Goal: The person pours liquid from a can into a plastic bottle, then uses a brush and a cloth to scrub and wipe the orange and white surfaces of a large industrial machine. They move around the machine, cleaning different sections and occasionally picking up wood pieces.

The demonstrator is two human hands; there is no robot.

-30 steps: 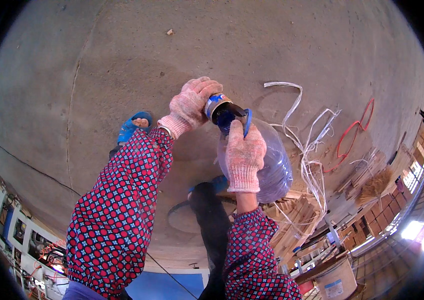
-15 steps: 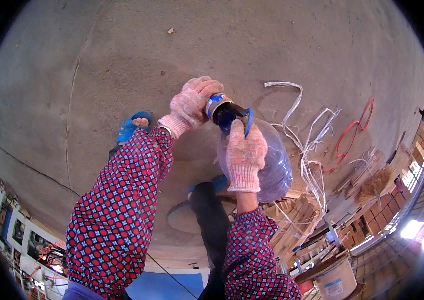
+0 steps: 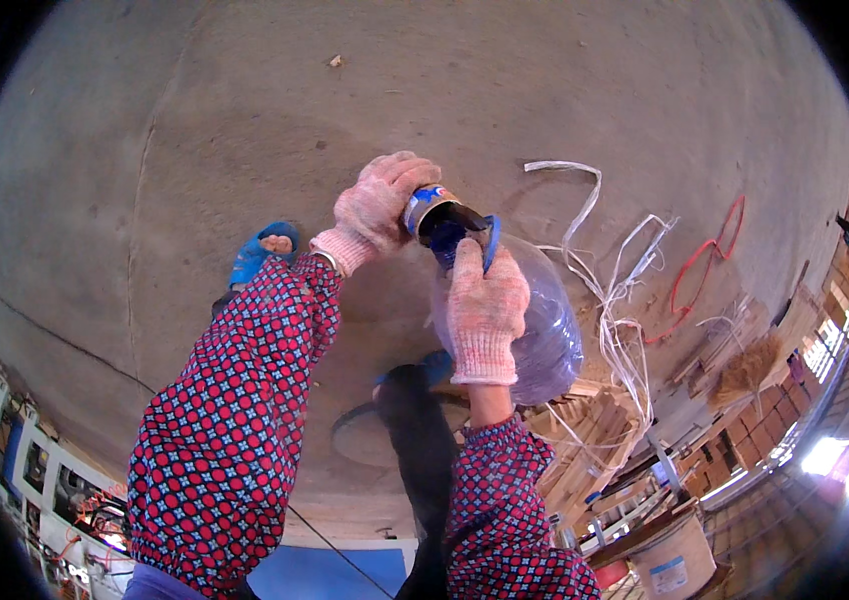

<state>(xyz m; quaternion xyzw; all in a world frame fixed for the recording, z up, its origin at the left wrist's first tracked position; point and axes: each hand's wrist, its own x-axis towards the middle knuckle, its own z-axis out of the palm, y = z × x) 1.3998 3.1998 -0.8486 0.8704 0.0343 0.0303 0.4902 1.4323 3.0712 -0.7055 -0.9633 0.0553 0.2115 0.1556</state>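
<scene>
- The left hand (image 3: 377, 205) wraps around the outside of the can (image 3: 426, 203), fingers curled over its far side; it has a firm-looking hold, though the palm is hidden.
- The can is tipped on its side, its open end facing right and toward the person. The grip on its outer wall probably serves to leave that end unblocked and to hold the tilt.
- The right hand (image 3: 488, 305) is mostly curled at the neck of the jug (image 3: 550, 325), thumb pointing away from the person. It appears to have the blue handle (image 3: 494, 243) too; how the fingers lie underneath cannot be told.
- The jug is clear, held aslant above the floor (image 3: 245, 120), its body to the right of and beyond the right wrist. Gripping it near the top likely steadies its mouth close to the can.
- Dark blue shows just inside and below the can's rim, and a dark strip reaches toward the handle; whether this is liquid or a solid part cannot be told.
- Right of the jug lie white straps (image 3: 563, 166) and a red cord (image 3: 735, 222), with wood strips (image 3: 590, 425) nearer the person. They look loosely dropped rather than arranged.
</scene>
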